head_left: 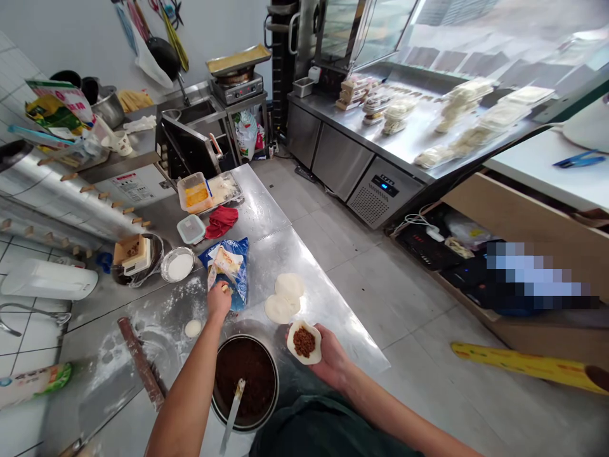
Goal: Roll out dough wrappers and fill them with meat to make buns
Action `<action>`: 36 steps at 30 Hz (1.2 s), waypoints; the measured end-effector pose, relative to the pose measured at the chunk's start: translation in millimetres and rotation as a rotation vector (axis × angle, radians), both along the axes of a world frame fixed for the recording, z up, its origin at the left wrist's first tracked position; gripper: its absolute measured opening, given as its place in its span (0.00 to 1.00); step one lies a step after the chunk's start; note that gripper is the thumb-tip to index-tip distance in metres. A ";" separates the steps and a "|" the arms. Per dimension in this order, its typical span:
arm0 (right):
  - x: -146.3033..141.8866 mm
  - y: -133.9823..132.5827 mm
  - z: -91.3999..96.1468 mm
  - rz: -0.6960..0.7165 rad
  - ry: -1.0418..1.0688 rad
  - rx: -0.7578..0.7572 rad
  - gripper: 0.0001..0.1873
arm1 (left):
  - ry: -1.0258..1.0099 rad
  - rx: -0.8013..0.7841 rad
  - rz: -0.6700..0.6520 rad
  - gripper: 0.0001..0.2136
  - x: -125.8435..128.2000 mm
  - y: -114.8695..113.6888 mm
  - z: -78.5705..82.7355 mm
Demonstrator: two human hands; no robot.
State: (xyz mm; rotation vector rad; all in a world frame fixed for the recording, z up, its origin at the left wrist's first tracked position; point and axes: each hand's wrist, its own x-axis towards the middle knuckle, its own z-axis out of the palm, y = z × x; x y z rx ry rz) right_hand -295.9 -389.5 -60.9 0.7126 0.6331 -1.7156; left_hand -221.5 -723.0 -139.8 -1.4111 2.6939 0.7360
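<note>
My right hand (328,355) cups a round dough wrapper (304,343) with a dab of dark brown filling on it, just right of the metal bowl of filling (245,381). A spatula (233,412) rests in that bowl. My left hand (219,299) reaches forward to the blue bag (238,266) and its fingers are closed on something small and yellowish at the bag's lower edge. Two flat dough rounds (284,297) lie on the steel table beside the bag. A small dough ball (193,328) sits left of my left wrist.
A wooden rolling pin (141,365) lies on the floured steel table (266,222). A bowl of flour (178,264), a red cloth (221,221), plastic containers (195,193) and a scale (133,252) stand farther back. A steel counter with stacked dough (457,120) runs along the right.
</note>
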 end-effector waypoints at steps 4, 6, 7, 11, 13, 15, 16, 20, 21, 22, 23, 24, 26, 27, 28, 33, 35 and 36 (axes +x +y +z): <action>-3.9 4.7 -0.3 0.007 0.021 0.013 0.15 | -0.020 0.018 0.006 0.07 -4.7 0.4 0.7; -5.8 6.7 -0.5 0.013 0.035 0.004 0.16 | -0.028 0.022 0.015 0.05 -6.4 1.3 2.7; -6.6 7.5 -0.7 0.015 0.042 -0.001 0.16 | -0.030 0.024 0.018 0.05 -7.1 1.7 3.8; -9.1 9.4 -2.6 0.047 0.098 0.018 0.15 | -0.039 0.029 0.023 0.04 -9.9 3.2 7.4; -9.8 10.0 -4.3 0.067 0.117 0.030 0.15 | -0.046 0.031 0.029 0.05 -11.7 3.8 8.2; -10.3 10.5 -6.2 0.069 0.107 0.028 0.16 | -0.053 0.038 0.035 0.06 -13.9 4.4 7.9; -10.5 10.8 -7.1 0.061 0.094 0.024 0.16 | -0.057 0.047 0.038 0.06 -15.1 4.7 7.4; -11.3 12.2 -9.8 0.028 0.061 0.021 0.16 | -0.081 0.110 0.055 0.06 -19.1 6.0 3.7; -11.5 12.5 -10.2 0.026 0.065 0.025 0.16 | -0.085 0.125 0.056 0.07 -19.8 6.1 3.0; -11.8 12.8 -10.6 0.023 0.070 0.031 0.16 | -0.090 0.137 0.054 0.07 -20.4 6.2 2.7; -12.0 13.1 -10.9 0.021 0.072 0.035 0.16 | -0.093 0.145 0.049 0.06 -21.0 6.2 2.9; -12.2 13.3 -11.3 0.018 0.072 0.034 0.15 | -0.096 0.148 0.041 0.05 -21.5 6.1 3.5; -12.7 13.7 -12.3 0.010 0.063 0.028 0.15 | -0.096 0.146 0.019 0.05 -22.8 5.7 5.9; -12.9 13.9 -12.8 0.009 0.060 0.025 0.14 | -0.093 0.142 0.007 0.05 -23.6 5.5 7.4; -13.1 14.0 -13.3 0.014 0.062 0.024 0.14 | -0.088 0.136 -0.005 0.05 -24.5 5.2 9.0; -13.6 15.3 -14.5 0.046 0.096 0.016 0.15 | -0.066 0.131 -0.021 0.08 -29.9 4.6 16.1; -13.8 16.1 -14.1 0.037 0.093 0.009 0.15 | -0.067 0.163 0.001 0.09 -30.6 6.0 19.6; -14.0 16.4 -13.7 0.033 0.090 0.010 0.15 | -0.067 0.187 0.017 0.10 -30.2 7.2 21.9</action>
